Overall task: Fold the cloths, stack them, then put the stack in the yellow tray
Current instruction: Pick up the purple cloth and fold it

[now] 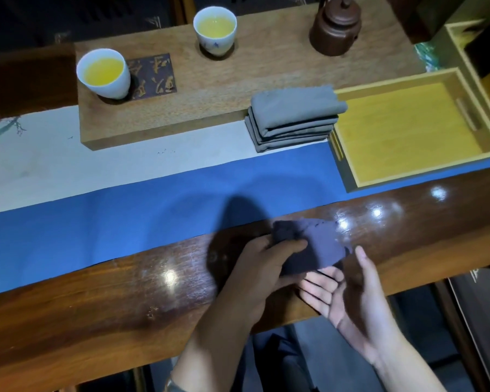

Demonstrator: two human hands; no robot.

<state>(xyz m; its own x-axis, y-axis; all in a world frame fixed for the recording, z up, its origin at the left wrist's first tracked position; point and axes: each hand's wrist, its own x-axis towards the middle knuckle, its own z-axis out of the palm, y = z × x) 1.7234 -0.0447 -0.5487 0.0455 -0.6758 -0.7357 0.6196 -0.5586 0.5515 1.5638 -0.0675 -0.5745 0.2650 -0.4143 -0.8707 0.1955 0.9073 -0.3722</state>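
- Dark polished wood makes up the worktop, which carries bright light reflections along its near edge.
- Across it lies a runner with a blue band nearest the person and a pale band behind.
- On the pale band sits a long wooden tea board, and set into it is a dark plaque with gold characters.
- At the right, just beside the board, the yellow tray rests with a handle slot in its far wall.
- Touching the tray's left rim, a stack of folded grey cloths sits half on the board and half on the runner.
- A brown clay teapot stands at the far right of the board.
- Two white cups hold yellow tea: one cup at the board's left end, the other cup farther back.
- Above the worktop's near edge a dark cloth is held; it looks partly folded, though shadow blurs its layers.
- The left hand grips that cloth, fingers curled over its left side.
- The right hand lies palm up with straight, relaxed fingers just under the cloth's lower edge.
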